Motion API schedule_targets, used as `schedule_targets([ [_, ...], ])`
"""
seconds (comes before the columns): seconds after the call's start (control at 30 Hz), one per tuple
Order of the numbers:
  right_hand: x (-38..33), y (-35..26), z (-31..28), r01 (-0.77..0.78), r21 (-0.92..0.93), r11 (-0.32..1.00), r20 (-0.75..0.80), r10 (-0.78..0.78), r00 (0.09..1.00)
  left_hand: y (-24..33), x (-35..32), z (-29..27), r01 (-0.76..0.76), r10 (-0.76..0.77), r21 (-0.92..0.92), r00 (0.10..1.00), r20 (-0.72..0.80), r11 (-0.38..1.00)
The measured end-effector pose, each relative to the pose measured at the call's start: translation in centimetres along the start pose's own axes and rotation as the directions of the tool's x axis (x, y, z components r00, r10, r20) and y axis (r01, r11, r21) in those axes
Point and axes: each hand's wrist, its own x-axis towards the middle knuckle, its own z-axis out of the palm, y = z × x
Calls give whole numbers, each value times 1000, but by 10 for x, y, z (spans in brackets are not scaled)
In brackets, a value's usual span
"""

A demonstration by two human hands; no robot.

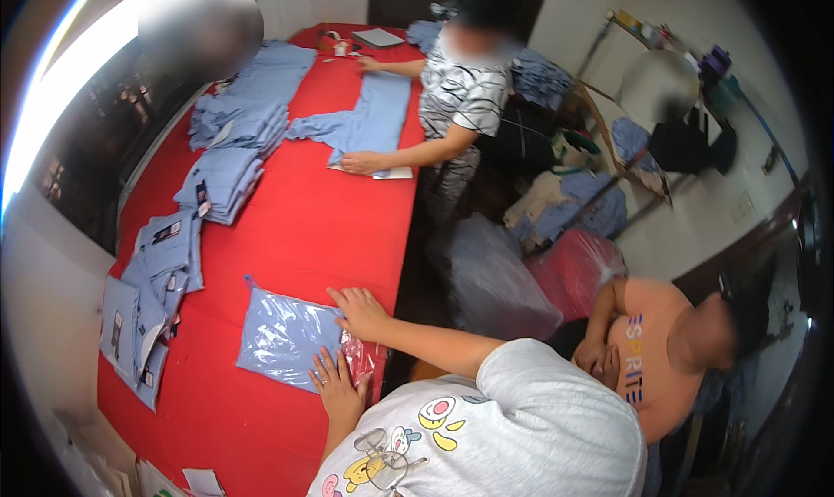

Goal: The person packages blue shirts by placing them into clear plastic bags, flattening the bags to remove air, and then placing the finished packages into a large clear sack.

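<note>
A blue shirt point(282, 345) lay folded inside a clear bag point(295, 323) on the counter point(304, 228). The left hand point(339, 388) and right hand point(360, 314) lay open at its near side. Packing seemed done, the flap point(353, 349) apparently unsealed; other shirts point(221, 180) lay unbagged.

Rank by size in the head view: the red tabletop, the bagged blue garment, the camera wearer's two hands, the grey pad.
1. Red tabletop
2. Bagged blue garment
3. Left hand and right hand: too alike to rank
4. Grey pad, though it lies farther off
</note>
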Motion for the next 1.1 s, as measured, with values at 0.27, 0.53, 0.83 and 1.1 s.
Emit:
schedule_targets([
  [0.27,-30,36,14,-137,90,986,51,133,990,-20,-6,-9,-140,134,99,989,64,985],
  [0.53,-76,22,-11,-203,426,882,156,149,976,-46,-15,-49,-285,280,-1,941,191,959],
  [0.83,-85,43,-6,210,447,869,-7,-232,973,-50,-49,75,-309,310,47,951,-6,950],
  [1.1,-65,30,-39,433,300,850,30,-462,886,-57,-50,78,-188,188,-11,982,-22,982],
])
